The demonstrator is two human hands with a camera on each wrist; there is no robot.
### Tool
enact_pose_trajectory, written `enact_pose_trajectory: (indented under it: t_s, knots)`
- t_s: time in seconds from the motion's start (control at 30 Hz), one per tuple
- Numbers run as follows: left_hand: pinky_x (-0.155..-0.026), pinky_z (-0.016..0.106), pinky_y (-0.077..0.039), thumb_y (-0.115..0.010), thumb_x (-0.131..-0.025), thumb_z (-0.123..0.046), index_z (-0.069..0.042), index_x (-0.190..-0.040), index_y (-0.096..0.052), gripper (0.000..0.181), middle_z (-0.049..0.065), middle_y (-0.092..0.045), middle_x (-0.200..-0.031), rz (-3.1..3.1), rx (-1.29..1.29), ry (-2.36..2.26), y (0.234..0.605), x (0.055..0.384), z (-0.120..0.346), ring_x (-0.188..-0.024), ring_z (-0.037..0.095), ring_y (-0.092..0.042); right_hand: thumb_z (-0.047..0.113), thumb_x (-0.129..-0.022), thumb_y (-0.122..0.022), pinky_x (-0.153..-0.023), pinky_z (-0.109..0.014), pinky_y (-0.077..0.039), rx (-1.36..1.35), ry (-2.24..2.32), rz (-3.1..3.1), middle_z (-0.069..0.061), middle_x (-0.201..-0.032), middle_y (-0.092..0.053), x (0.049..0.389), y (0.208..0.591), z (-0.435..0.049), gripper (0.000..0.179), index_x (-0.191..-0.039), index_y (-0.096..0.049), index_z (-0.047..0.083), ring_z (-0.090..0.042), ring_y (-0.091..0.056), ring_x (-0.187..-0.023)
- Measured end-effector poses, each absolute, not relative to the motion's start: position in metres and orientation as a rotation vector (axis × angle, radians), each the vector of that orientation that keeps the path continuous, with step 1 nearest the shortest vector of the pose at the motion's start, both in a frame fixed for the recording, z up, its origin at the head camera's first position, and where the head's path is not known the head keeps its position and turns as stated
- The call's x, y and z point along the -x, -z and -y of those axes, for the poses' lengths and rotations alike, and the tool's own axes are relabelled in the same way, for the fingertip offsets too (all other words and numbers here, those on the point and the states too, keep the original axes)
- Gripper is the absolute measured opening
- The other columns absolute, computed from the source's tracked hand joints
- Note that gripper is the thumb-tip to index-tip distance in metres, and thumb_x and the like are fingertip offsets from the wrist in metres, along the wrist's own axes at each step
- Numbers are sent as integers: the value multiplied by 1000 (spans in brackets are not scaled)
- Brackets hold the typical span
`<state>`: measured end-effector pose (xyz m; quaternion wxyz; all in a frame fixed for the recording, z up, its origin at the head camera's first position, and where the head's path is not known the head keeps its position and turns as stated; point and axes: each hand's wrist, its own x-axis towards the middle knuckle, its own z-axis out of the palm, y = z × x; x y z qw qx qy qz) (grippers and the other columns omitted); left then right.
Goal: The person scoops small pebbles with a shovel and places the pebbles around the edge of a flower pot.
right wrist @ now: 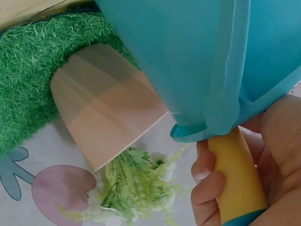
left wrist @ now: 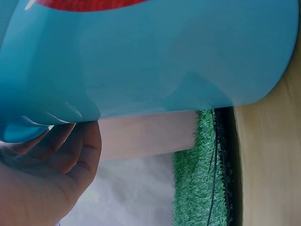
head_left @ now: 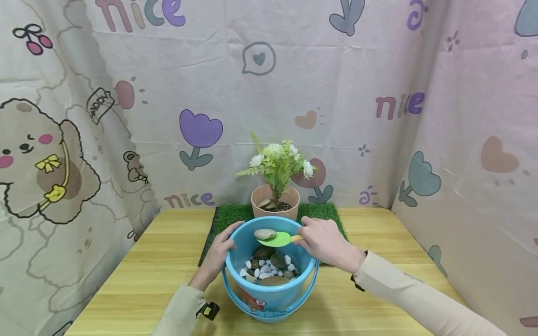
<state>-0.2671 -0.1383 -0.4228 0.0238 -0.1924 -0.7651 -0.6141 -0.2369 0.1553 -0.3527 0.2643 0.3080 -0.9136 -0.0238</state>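
Note:
A light blue bucket (head_left: 286, 297) stands on the table, with white pebbles (head_left: 265, 269) and larger brown and grey stones (head_left: 277, 260) at its bottom. At the bucket's left side, my left hand (head_left: 217, 254) grips the rim, thumb toward the inside and fingers (left wrist: 87, 146) along the outer wall. My right hand (head_left: 327, 240) holds a small toy shovel by its yellow handle (right wrist: 240, 181). The shovel's green blade (head_left: 280, 240) is over the bucket's opening and carries a smooth pale stone (head_left: 265, 234).
Behind the bucket, a peach pot (head_left: 275, 214) with white flowers (head_left: 275, 150) and a few stones sits on a green turf mat (head_left: 235, 214). The bucket's blue carrying handle (head_left: 308, 291) hangs down in front. A printed cloth (head_left: 269, 102) surrounds the wooden table (head_left: 370, 280).

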Motion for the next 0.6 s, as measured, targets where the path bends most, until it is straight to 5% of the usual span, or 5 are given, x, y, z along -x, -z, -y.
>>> enact_pose_trajectory:
  t_s: [0.2,0.6]
  knots:
    - [-99,55,-46,-39,-86,-2,-9,-148,-42,62,18,-46,-148,2375,607,1895,423,267,138,-131,41,-48,40,-85,-72,-41,-19,-26,-825,-35,2472,9,-70,-45,237,355,-159,17,-83,-76,23,-3,-38,-51]
    - [-102,56,-44,-39,-87,-2,-11,-148,-41,62,17,-44,-150,2381,610,1904,422,268,139,-133,40,-46,39,-83,-74,-40,-20,-22,-819,-68,2456,10,-66,-38,235,357,-160,17,-77,-74,23,-3,-31,-48]
